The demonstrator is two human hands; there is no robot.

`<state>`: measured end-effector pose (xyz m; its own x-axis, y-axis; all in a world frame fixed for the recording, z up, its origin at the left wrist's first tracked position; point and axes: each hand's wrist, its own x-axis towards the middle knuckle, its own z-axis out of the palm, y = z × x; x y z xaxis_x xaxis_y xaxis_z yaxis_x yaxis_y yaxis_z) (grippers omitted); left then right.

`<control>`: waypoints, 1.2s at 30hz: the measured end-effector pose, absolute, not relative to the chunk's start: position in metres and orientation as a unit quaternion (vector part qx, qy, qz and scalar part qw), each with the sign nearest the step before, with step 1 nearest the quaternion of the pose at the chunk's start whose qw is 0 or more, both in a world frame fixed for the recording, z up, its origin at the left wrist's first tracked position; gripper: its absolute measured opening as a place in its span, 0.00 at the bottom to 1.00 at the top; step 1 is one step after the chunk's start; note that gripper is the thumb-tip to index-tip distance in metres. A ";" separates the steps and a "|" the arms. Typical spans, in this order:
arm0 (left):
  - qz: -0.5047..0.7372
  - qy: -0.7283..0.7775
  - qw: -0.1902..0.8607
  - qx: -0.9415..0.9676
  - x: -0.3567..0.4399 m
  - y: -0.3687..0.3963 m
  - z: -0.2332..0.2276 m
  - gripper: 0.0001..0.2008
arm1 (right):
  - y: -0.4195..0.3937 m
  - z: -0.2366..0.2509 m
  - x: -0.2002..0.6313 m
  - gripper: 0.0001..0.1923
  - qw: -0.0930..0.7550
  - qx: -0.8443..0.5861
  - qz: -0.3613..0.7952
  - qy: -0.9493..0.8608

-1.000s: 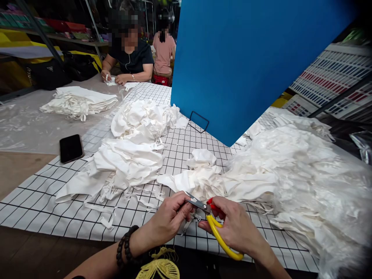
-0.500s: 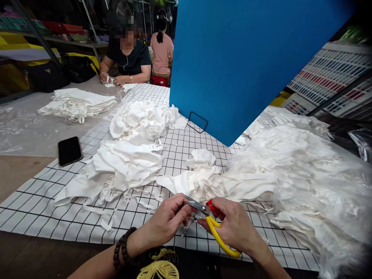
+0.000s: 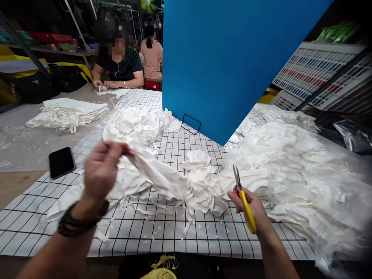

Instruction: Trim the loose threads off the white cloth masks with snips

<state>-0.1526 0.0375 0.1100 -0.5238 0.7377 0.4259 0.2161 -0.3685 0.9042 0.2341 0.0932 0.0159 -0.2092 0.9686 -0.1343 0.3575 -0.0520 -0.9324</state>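
Observation:
My left hand, blurred by motion, is closed on one end of a white cloth piece. The cloth stretches down to the right, into a crumpled white fabric heap. Over the table's right half, my right hand is closed around yellow-handled scissors, with the blades pointing up and slightly parted. Small white scraps lie scattered on the checked cloth in front of me. Behind my left hand is another pile of white fabric.
A blue board hangs over the table's far side, with a black wire loop near its lower edge. A phone lies at left. Plastic-covered white fabric fills the right. A co-worker sits across, handling white cloth.
My left hand has moved left and up, pulling the white cloth with it. My right hand has moved right with the scissors, away from the left. The view has shifted slightly.

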 end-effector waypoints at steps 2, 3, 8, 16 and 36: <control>0.718 0.515 0.065 0.464 -0.189 0.058 0.134 0.09 | 0.103 0.009 0.238 0.18 0.328 -0.573 0.451 -0.601; 0.696 0.533 0.038 0.480 -0.203 0.069 0.141 0.11 | 0.108 0.006 0.235 0.17 0.332 -0.581 0.439 -0.600; 0.286 0.720 0.013 0.632 -0.221 0.110 0.130 0.18 | 0.121 -0.009 0.194 0.18 0.328 -0.575 0.433 -0.612; 0.054 0.667 0.078 0.739 -0.121 0.105 0.049 0.20 | 0.128 -0.010 0.176 0.12 0.374 -0.582 0.399 -0.601; 0.227 0.426 0.680 0.552 -0.035 0.044 0.037 0.27 | 0.076 0.071 0.224 0.11 0.535 -0.467 0.451 -0.541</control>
<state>-0.0345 0.0443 0.0366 0.5346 0.7788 -0.3281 0.1613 0.2871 0.9442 0.2236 0.0758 0.0707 0.0075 0.9876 0.1566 0.0223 0.1564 -0.9874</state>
